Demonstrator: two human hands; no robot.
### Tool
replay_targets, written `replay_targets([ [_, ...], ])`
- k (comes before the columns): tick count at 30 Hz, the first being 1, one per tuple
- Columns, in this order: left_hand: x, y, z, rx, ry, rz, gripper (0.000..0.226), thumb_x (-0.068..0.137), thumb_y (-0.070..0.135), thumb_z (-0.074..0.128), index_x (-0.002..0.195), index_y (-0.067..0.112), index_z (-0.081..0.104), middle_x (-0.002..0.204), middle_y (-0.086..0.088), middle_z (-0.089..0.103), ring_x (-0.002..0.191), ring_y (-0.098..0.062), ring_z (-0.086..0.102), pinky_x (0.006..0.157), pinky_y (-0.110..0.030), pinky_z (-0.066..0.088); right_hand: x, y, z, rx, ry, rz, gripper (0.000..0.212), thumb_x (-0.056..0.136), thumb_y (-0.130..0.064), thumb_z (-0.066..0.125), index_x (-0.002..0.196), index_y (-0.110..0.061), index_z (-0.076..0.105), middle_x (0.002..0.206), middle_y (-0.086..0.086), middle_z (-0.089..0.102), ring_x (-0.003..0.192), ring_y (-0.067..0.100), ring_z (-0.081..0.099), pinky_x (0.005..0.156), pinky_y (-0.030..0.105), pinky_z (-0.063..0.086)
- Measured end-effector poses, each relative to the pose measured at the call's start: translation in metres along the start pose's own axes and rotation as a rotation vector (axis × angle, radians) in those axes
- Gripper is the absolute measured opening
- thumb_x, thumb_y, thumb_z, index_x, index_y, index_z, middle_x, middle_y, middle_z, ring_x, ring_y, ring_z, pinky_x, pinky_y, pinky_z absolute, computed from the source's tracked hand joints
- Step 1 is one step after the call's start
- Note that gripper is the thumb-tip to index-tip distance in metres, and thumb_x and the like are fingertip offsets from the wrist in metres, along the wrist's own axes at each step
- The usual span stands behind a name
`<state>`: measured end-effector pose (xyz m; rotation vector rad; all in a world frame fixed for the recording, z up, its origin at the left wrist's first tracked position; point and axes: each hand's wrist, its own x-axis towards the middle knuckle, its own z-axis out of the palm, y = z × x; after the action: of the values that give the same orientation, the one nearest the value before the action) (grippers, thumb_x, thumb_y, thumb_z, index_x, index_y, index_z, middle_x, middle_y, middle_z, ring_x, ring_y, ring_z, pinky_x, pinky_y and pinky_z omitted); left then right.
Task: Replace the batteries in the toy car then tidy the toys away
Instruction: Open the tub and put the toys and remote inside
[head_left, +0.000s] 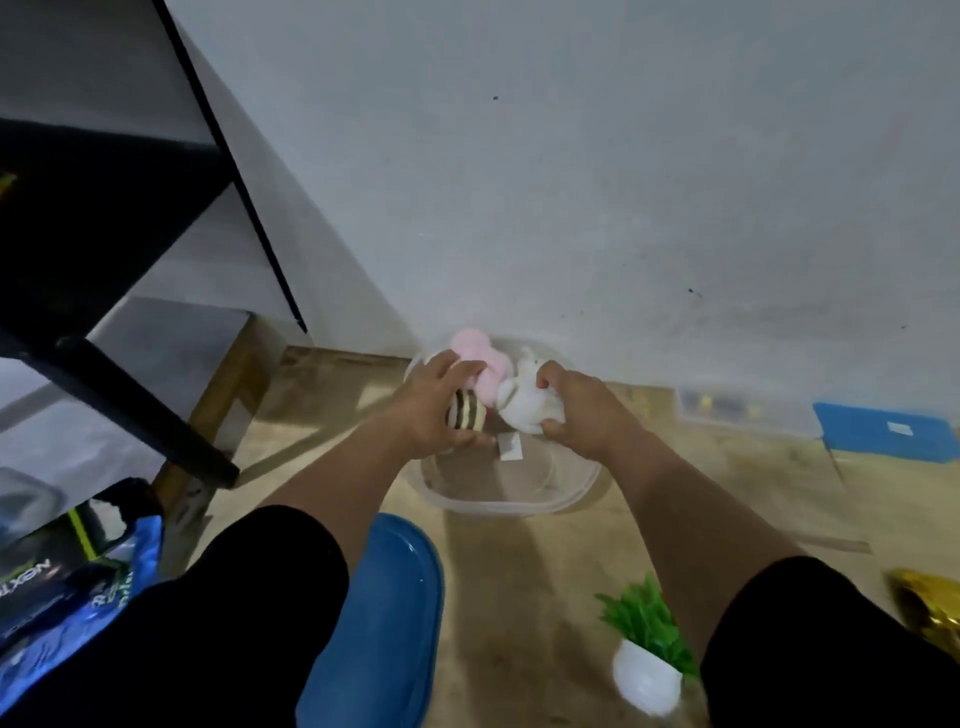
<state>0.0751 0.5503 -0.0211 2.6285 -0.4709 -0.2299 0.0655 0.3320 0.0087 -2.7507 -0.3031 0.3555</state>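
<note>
Both hands (left hand (434, 410) gripping striped toy (467, 417), right hand (576, 410) white plush (524, 410)) over clear tub (511, 493); tidying underway, release inside next.

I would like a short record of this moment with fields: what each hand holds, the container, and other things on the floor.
left hand: grips striped plush toy, touches pink plush toy
right hand: grips white plush toy
container: clear plastic tub on the floor by the wall, under both hands
nearby: blue lid, small potted plant, blue box
</note>
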Motion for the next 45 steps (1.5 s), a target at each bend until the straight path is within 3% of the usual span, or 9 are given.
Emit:
replay_targets([
  [6,0.023,-0.009,0.019,0.186,-0.135,0.009,0.081,0.079,0.041,0.069,0.146,0.027,0.026,0.153,-0.002,0.023,0.137,-0.032,0.017,0.111,-0.034,0.015,0.015,0.004,0.028,-0.101,-0.111,-0.04,0.048,0.083,-0.01,0.063,0.126,-0.012,0.043,0.125,0.014,0.049,0.112,0.029,0.048,0.088,0.034,0.04],
  [10,0.03,-0.011,0.028,0.228,-0.187,-0.042,0.082,0.075,0.046,0.07,0.144,0.032,0.027,0.152,-0.005,0.024,0.138,-0.035,0.016,0.114,-0.042,0.015,0.018,0.008,0.029,-0.103,-0.109,-0.03,0.045,0.082,-0.008,0.063,0.123,-0.011,0.046,0.124,0.014,0.048,0.111,0.029,0.048,0.087,0.032,0.038],
  [16,0.011,0.004,0.011,0.266,-0.054,-0.018,0.094,0.067,0.054,0.074,0.145,0.033,0.026,0.154,-0.006,0.018,0.142,-0.032,0.007,0.114,-0.044,0.012,-0.009,0.024,0.005,0.066,0.171,-0.082,0.056,0.079,-0.018,0.064,0.132,-0.018,0.045,0.131,0.009,0.045,0.118,0.026,0.046,0.095,0.039,0.043],
  [23,-0.035,0.082,0.001,0.187,0.115,0.102,0.099,0.06,0.059,0.077,0.143,0.025,0.036,0.15,-0.009,0.03,0.141,-0.029,0.017,0.11,-0.052,0.024,-0.093,0.059,-0.021,-0.015,0.153,-0.087,0.076,0.078,-0.03,0.066,0.143,-0.032,0.027,0.145,0.005,0.03,0.133,0.024,0.034,0.105,0.041,0.037],
  [26,-0.065,0.123,0.027,0.169,0.115,0.183,0.107,0.051,0.082,0.058,0.14,0.024,0.041,0.144,-0.012,0.039,0.136,-0.033,0.028,0.108,-0.053,0.029,-0.146,0.082,-0.017,-0.004,0.076,-0.085,0.084,0.075,-0.032,0.069,0.145,-0.034,0.022,0.146,0.006,0.029,0.134,0.025,0.033,0.107,0.041,0.035],
  [30,-0.106,0.17,0.083,0.14,-0.083,0.163,0.129,0.036,0.102,0.03,0.145,0.033,0.029,0.152,-0.008,0.022,0.14,-0.032,0.016,0.111,-0.054,0.022,-0.209,0.114,0.013,0.002,-0.038,-0.016,0.098,0.069,-0.043,0.075,0.146,-0.04,0.014,0.148,0.005,0.026,0.135,0.026,0.03,0.107,0.044,0.035],
  [34,-0.133,0.204,0.135,0.103,-0.319,0.07,0.12,0.051,0.071,0.076,0.147,0.042,0.01,0.158,-0.004,-0.003,0.144,-0.032,-0.002,0.112,-0.058,0.017,-0.255,0.135,0.053,-0.019,-0.118,0.069,0.108,0.07,-0.054,0.072,0.148,-0.037,-0.001,0.154,0.009,0.016,0.142,0.029,0.018,0.113,0.042,0.026],
  [38,-0.146,0.214,0.169,0.094,-0.363,0.02,0.118,0.058,0.057,0.081,0.143,0.054,-0.002,0.157,-0.003,-0.015,0.143,-0.037,-0.007,0.109,-0.062,0.022,-0.279,0.143,0.085,0.025,-0.129,0.066,0.107,0.074,-0.061,0.063,0.148,-0.033,-0.009,0.157,0.009,0.006,0.145,0.028,0.003,0.115,0.043,0.014],
  [45,-0.143,0.21,0.18,-0.009,-0.281,-0.006,0.098,0.075,0.034,0.078,0.145,0.048,0.01,0.154,-0.016,0.005,0.14,-0.038,0.007,0.109,-0.053,0.025,-0.286,0.15,0.12,0.003,-0.039,0.038,0.084,0.089,-0.054,0.049,0.149,-0.03,-0.005,0.159,0.001,-0.002,0.146,0.025,-0.004,0.116,0.042,0.008],
])
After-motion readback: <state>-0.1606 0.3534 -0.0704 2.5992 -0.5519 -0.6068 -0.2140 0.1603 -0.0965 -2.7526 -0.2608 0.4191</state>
